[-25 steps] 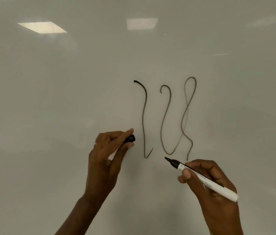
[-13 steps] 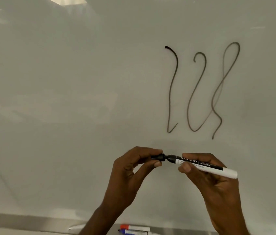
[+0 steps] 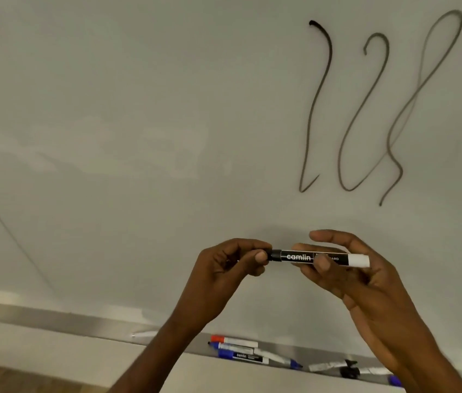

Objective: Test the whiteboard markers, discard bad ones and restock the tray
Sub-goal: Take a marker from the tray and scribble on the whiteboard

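View: head camera, facing the whiteboard (image 3: 139,109) and your two hands.
Edges: the board's lower edge meets a metal tray (image 3: 54,319) that runs across the bottom; your forearms cross in front of it.
Open room: the wide stretch of board left of your hands carries only faint smears and reflections. The dark test squiggles (image 3: 320,89) sit upper right, well above your hands.
Writing: "camlin" reads in white on the black band of the marker (image 3: 299,257); the word after it is half hidden, ending in "ARD". A blue marker (image 3: 241,356) in the tray also reads "camlin".
Marker: level, just in front of the board, held between both grips, white end to the right.
Left grip (image 3: 224,268): fingers curled round the marker's black end, hiding it.
Right grip (image 3: 366,282): thumb and fingers pinch the barrel, index finger lifted above it.
Tray contents: a red-capped marker (image 3: 234,340) lies beside the blue ones; further right is a blurred black piece (image 3: 349,370).
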`<state>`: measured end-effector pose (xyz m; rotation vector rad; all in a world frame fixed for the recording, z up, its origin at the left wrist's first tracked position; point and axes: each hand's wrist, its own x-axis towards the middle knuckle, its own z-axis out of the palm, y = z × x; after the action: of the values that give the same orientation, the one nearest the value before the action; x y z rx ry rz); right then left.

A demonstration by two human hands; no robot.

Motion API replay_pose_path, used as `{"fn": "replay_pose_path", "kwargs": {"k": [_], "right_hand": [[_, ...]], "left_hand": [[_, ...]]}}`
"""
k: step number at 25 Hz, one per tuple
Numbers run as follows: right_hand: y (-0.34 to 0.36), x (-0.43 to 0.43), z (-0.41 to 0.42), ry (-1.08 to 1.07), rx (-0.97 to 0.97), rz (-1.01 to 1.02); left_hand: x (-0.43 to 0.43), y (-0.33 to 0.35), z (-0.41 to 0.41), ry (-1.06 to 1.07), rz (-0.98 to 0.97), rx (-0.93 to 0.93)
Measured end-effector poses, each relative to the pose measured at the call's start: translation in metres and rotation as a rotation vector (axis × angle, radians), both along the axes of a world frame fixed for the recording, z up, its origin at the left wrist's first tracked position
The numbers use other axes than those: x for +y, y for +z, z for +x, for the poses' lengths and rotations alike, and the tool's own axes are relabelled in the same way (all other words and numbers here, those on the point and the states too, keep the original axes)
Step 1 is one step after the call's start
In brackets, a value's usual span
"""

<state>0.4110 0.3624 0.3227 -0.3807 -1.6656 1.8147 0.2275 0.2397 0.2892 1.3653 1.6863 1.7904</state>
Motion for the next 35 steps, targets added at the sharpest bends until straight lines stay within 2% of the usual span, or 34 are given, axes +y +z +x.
{"fn": "replay_pose_path", "kwargs": {"k": [3, 10, 13, 16, 18, 22, 27, 30, 35], "right_hand": [[-0.009, -0.001, -0.005, -0.007, 0.055, -0.134], [-0.039, -0.023, -0.037, -0.035, 0.033, -0.187], [-0.064, -0.043, -0.062, 0.011, 0.017, -0.304], [-0.094, -0.057, -0.094, 0.11, -0.092, -0.396], [-0.116, -0.059, -0.121, 0.162, -0.217, -0.387], [-0.175, -0.075, -0.181, 0.114, -0.511, -0.082], [-0.259, -0.133, -0.263, 0.209, -0.619, 0.363], [-0.298, -0.168, -0.316, 0.213, -0.649, 0.477], [-0.342, -0.209, -0.382, 0.183, -0.7, 0.546]], "left_hand": [[-0.007, -0.007, -0.001, 0.003, -0.013, -0.073], [-0.031, -0.026, -0.006, 0.092, -0.057, -0.19], [-0.058, -0.04, -0.022, 0.162, -0.099, -0.205], [-0.087, -0.068, -0.053, 0.175, -0.221, -0.194], [-0.107, -0.097, -0.081, 0.207, -0.301, -0.177], [-0.153, -0.163, -0.149, 0.344, -0.431, -0.101], [-0.206, -0.228, -0.239, 0.341, -0.628, -0.001], [-0.237, -0.259, -0.29, 0.345, -0.749, 0.01], [-0.263, -0.29, -0.346, 0.382, -0.888, 0.073]]}}
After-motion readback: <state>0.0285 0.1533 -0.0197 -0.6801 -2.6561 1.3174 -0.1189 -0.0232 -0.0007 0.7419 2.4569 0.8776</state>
